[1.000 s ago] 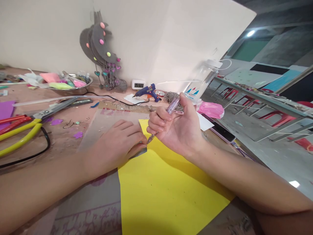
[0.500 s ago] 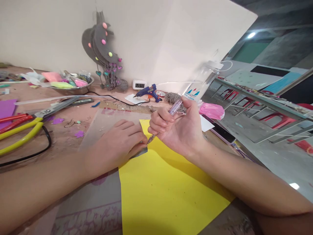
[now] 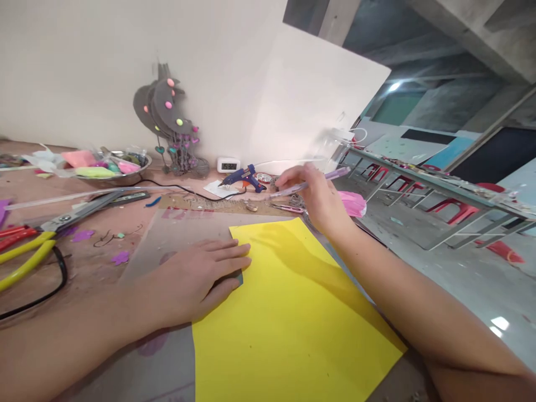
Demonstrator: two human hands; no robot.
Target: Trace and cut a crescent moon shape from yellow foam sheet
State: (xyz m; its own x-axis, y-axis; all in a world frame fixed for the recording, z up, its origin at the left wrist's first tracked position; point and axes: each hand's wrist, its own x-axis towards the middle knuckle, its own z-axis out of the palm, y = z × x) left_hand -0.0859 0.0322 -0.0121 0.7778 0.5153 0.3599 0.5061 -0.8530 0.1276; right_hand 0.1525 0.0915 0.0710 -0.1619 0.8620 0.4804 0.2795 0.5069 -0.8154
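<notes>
Hands at work over a cluttered worktable [image 3: 92, 268]: a person's left hand [image 3: 205, 273] lies palm down, fingers lightly spread, across the left edge of a yellow sheet [image 3: 285, 318], while the right hand [image 3: 318, 195], loosely closed about a slim pen [image 3: 335, 174], is raised above the sheet's far right corner. Between the forearms, the sheet lies under the left fingertips and reaches rightward from them, its long axis running away from the person. Left is the nearer hand, touching; right hangs clear, its arm's shadow falling on the yellow. A small dark piece [image 3: 239, 277] shows between the left thumb and fingers, mostly covered; what it is made of cannot be told from here. Held almost level, the pen has its thin end aimed left, past the sheet's far edge, though blur leaves the exact tip uncertain. Half a second earlier, that tip slanted down to the left fingertips; now it is well apart from them, and the left fingers lie flatter. Beyond the hands rests a blue glue gun [image 3: 245, 178]; left of the left hand, scissors [image 3: 79, 214].
</notes>
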